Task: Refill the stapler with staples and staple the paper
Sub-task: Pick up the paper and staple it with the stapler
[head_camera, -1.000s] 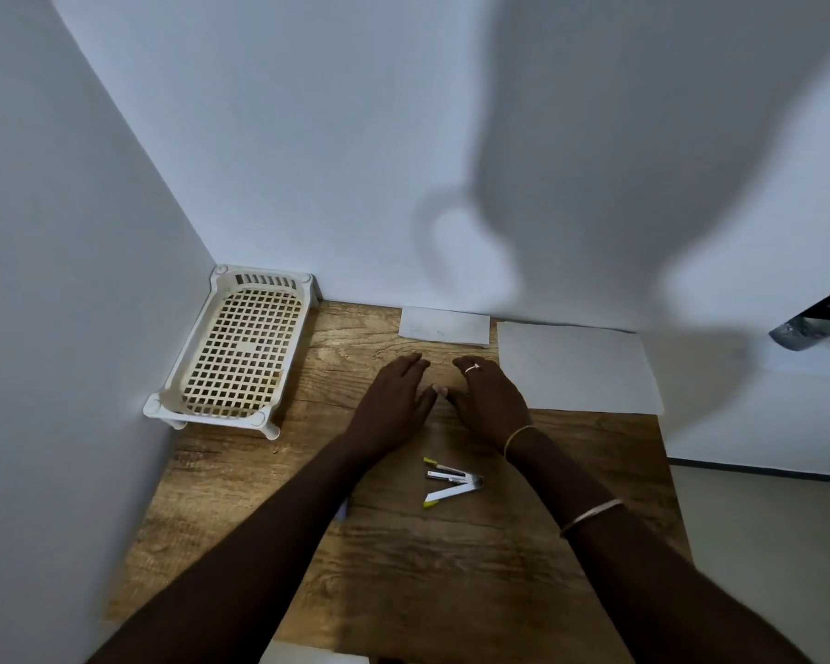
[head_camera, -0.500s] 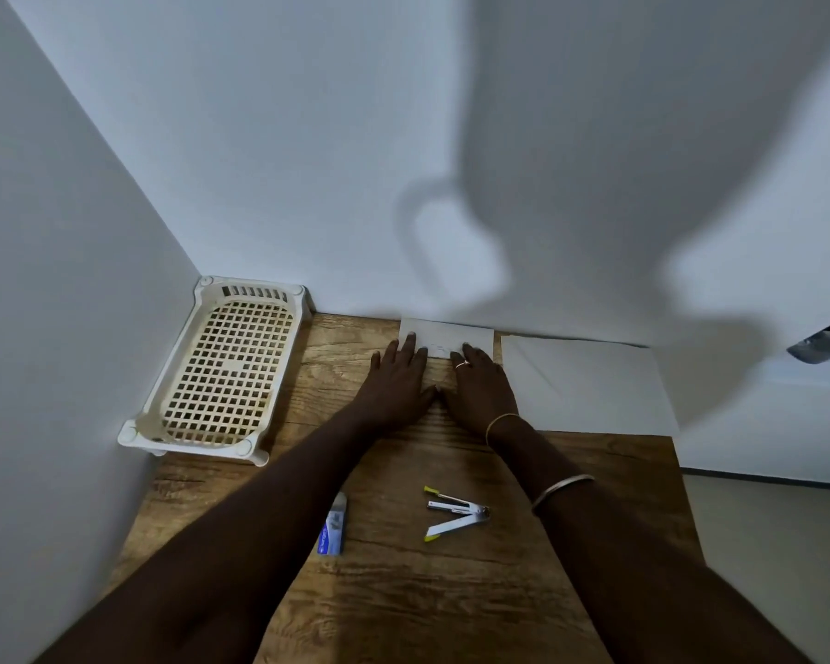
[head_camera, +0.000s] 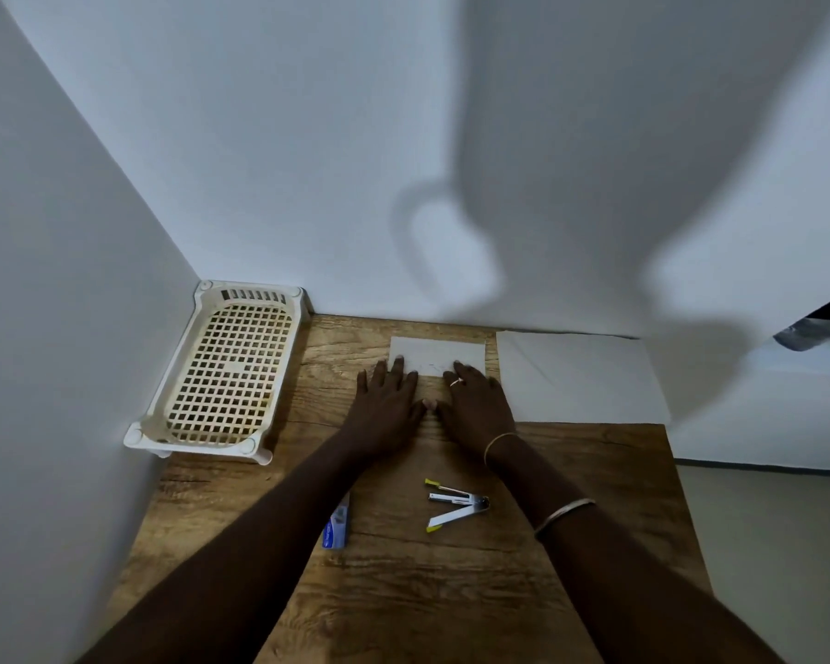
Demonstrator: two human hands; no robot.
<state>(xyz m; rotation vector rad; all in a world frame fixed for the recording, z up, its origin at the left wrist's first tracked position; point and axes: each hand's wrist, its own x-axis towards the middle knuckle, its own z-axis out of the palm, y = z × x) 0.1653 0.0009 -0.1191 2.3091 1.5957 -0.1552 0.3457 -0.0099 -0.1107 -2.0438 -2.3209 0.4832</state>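
A small white paper (head_camera: 437, 352) lies at the far edge of the wooden table (head_camera: 403, 591), against the wall. My left hand (head_camera: 386, 400) and my right hand (head_camera: 475, 404) lie flat side by side, fingers spread, fingertips on the paper's near edge. Neither hand holds anything. Behind my hands, a small stapler (head_camera: 456, 504) with yellow tips lies swung open on the table. A blue staple box (head_camera: 337, 524) lies left of it, partly hidden by my left forearm.
A larger white sheet (head_camera: 581, 381) lies at the table's far right. A cream plastic basket (head_camera: 226, 371) stands in the far left corner. White walls close the left and far sides. The table's right edge drops to the floor (head_camera: 777, 567).
Both hands have slid forward away from the stapler and their fingertips now rest on the small paper. The blue staple box has come into view.
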